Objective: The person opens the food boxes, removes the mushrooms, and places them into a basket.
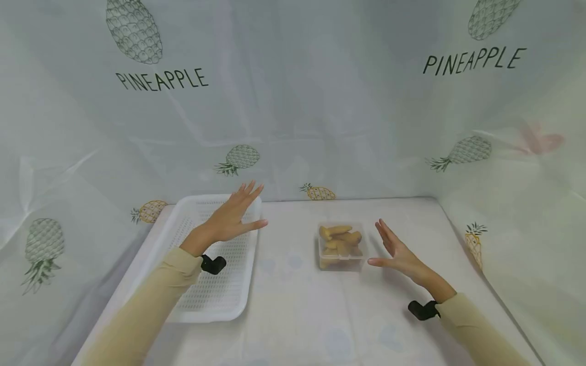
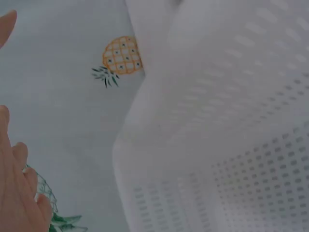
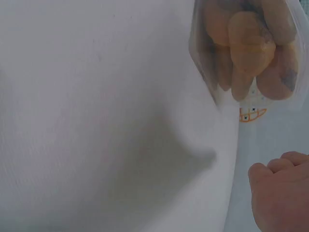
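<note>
A clear plastic box [image 1: 341, 264] stands on the table, filled with several yellow-brown, rounded, elongated pieces [image 1: 341, 239] whose kind I cannot tell. In the right wrist view the box shows at the top right, with brown lumps [image 3: 248, 43] behind its wall. My right hand [image 1: 398, 256] is just right of the box, apart from it, fingers extended and thumb toward it. At the left, a white perforated plastic basket [image 1: 244, 284] lies on the table. My left hand [image 1: 231, 216] hovers over its far part with fingers spread, holding nothing.
The white table [image 1: 302, 310] ends at a back edge against a hanging sheet [image 1: 311, 101] printed with pineapples, which also covers both sides. Black wrist cameras [image 1: 213, 264] sit on both wrists. Table surface lies between basket and box.
</note>
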### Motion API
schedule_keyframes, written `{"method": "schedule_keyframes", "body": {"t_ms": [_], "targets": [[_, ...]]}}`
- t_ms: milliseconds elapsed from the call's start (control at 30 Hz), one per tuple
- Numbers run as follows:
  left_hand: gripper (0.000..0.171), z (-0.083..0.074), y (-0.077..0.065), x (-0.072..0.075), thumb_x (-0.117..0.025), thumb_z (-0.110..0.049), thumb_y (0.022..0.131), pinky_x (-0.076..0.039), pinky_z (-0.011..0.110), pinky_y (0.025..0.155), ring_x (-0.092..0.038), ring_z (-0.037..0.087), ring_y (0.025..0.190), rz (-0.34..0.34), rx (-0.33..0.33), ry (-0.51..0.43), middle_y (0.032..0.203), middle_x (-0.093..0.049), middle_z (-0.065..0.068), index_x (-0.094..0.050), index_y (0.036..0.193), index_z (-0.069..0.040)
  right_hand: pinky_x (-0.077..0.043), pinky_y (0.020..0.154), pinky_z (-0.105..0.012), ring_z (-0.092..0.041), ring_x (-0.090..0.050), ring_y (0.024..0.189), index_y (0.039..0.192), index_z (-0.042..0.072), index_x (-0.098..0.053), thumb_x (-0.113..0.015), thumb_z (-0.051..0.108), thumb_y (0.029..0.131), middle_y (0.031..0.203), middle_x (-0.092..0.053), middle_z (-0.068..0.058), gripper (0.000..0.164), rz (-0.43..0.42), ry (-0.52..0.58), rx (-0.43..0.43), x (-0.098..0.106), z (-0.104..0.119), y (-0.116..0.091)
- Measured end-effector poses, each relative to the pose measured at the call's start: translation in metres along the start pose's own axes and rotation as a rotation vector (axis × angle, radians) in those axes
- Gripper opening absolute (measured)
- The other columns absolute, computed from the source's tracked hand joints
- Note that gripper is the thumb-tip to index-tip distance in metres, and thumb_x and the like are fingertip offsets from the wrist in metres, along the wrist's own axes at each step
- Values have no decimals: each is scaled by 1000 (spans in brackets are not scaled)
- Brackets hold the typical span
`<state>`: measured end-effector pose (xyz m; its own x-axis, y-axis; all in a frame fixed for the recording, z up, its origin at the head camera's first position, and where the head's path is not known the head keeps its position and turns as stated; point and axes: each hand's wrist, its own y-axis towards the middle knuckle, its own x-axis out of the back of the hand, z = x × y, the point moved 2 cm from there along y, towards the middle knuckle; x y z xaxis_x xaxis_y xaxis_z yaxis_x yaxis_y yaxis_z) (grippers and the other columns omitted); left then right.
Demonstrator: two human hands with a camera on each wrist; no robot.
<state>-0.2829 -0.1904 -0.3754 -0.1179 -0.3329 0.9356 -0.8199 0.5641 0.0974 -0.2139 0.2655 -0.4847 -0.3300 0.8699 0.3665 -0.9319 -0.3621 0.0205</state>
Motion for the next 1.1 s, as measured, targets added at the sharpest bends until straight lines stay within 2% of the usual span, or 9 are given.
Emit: {"method": "schedule_keyframes", "body": {"t_ms": [100, 267, 500, 700, 800, 967, 1100], "targets": [[92, -17, 11, -5, -52, -67, 94, -5, 55, 120, 10, 23, 151, 12, -57, -7, 166, 9, -3, -2, 161, -30, -11, 116, -46, -34, -1, 151, 161, 21, 5, -80, 13, 85, 166, 0, -12, 115, -8, 40, 7, -7, -4, 2], [93, -39, 27, -14, -53, -67, 93, -6, 54, 120, 9, 25, 151, 31, -142, 6, 166, 9, -3, -5, 162, -27, -11, 117, -44, -32, -1, 151, 161, 22, 3, -82, 12, 83, 167, -1, -11, 116, -6, 89, 14, -19, -8, 7], [95, -67, 50, -39, -51, -73, 90, -7, 51, 121, 8, 26, 151, 110, -191, 4, 166, 9, -3, 4, 159, -39, -10, 117, -42, -35, 0, 150, 161, 13, 5, -83, 8, 82, 166, 1, -14, 118, -23, 158, 37, -31, -15, 11], [97, -89, 59, -63, -57, -71, 88, -31, 63, 110, 6, 27, 152, 188, -211, -4, 165, 13, -9, -2, 160, -38, -11, 117, -47, -36, -3, 150, 161, 16, 2, -84, 11, 81, 166, 0, -13, 118, -36, 191, -6, -40, -18, 16], [95, -98, 62, -74, -59, -69, 89, -37, 64, 105, 3, 30, 152, 207, -239, 17, 165, 13, -8, -5, 161, -37, -12, 117, -50, -36, -4, 151, 162, 17, 1, -85, 13, 80, 166, 0, -12, 119, -49, 187, -31, -42, -22, 19], [87, -116, 68, -92, -58, -66, 91, -30, 61, 111, -5, 35, 151, 214, -321, 52, 167, 2, 2, -16, 161, -34, -13, 116, -59, -37, -4, 150, 162, 21, 1, -84, 15, 81, 166, 1, -11, 117, -64, 191, -34, -47, -24, 23], [79, -129, 70, -103, -56, -59, 96, -18, 56, 118, -7, 39, 150, 206, -404, 89, 166, -9, 11, -24, 160, -27, -23, 112, -65, -41, -14, 148, 162, 25, 1, -83, 18, 82, 167, -1, -10, 116, -61, 170, -31, -51, -23, 25]]}}
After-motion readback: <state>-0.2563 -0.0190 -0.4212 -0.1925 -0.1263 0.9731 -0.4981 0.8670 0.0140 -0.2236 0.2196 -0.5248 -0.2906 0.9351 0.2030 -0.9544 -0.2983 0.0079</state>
